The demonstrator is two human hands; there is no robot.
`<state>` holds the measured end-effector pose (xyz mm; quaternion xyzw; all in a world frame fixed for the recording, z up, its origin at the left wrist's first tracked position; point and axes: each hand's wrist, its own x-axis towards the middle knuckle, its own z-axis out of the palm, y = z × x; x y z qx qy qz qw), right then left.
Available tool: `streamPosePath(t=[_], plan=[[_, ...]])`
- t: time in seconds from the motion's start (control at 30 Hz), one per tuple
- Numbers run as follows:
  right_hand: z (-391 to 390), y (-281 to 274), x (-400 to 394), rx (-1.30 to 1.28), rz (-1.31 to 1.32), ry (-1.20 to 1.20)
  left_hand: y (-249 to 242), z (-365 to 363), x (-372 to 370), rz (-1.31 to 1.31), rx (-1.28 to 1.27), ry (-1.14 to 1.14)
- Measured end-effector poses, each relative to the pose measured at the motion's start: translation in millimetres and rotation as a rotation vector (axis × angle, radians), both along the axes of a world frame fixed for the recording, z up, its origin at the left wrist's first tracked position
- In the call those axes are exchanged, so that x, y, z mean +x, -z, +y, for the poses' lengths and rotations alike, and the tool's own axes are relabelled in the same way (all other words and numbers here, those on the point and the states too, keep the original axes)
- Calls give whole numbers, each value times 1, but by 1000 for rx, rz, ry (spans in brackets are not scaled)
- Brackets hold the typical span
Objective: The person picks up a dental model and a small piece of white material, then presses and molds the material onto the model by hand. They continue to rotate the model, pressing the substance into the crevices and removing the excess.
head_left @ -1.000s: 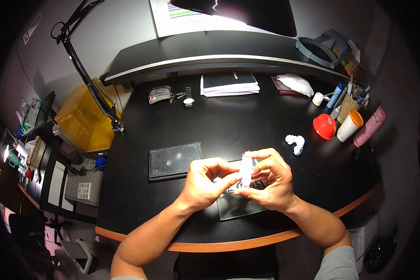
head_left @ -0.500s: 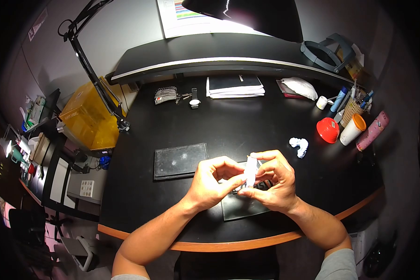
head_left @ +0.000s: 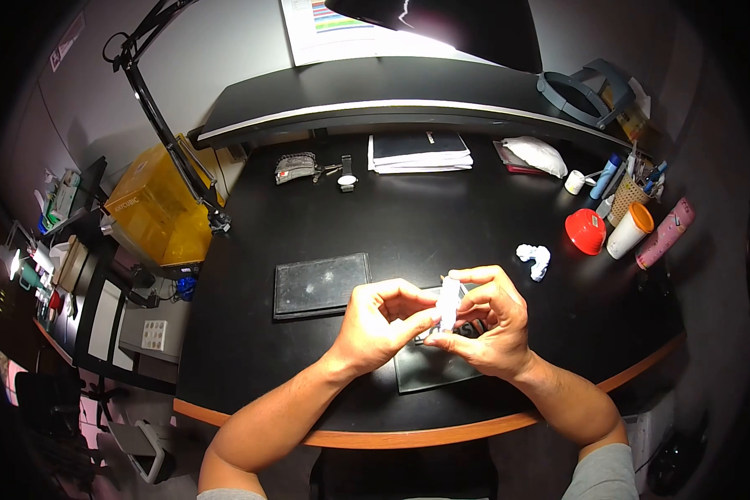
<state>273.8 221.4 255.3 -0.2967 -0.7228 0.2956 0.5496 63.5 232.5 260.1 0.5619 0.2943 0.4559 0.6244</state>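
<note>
A small white piece (head_left: 449, 305), probably a dental model, is held up between my two hands over the desk. It is seen nearly edge-on, and glare washes out its detail. My left hand (head_left: 379, 329) pinches its left side with thumb and fingertips. On the other side, my right hand (head_left: 500, 325) has fingers at its top and a thumb near its lower end. Below the hands lies a dark glassy slab (head_left: 429, 375), partly covered by them. To the right rests a white horseshoe-shaped dental model (head_left: 534, 261).
A black flat box (head_left: 322, 286) lies left of my hands. Farther right stand a red bowl (head_left: 586, 232), a white cup with orange rim (head_left: 630, 231) and a pink bottle (head_left: 666, 234). Notebooks (head_left: 420, 153) lie at the back, with a lamp (head_left: 450, 29) overhead.
Almost nothing differs. Both hands keep their grip on the white piece, which has turned or shifted very slightly.
</note>
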Motion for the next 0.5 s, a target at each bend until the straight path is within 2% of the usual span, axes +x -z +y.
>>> streamPosePath(t=[0.23,0.5], plan=[[0,-1,1,9,-10,17,0,-2,0,-19,-71,-6],[0,-1,1,65,-59,39,3,1,-1,-5,-21,16]])
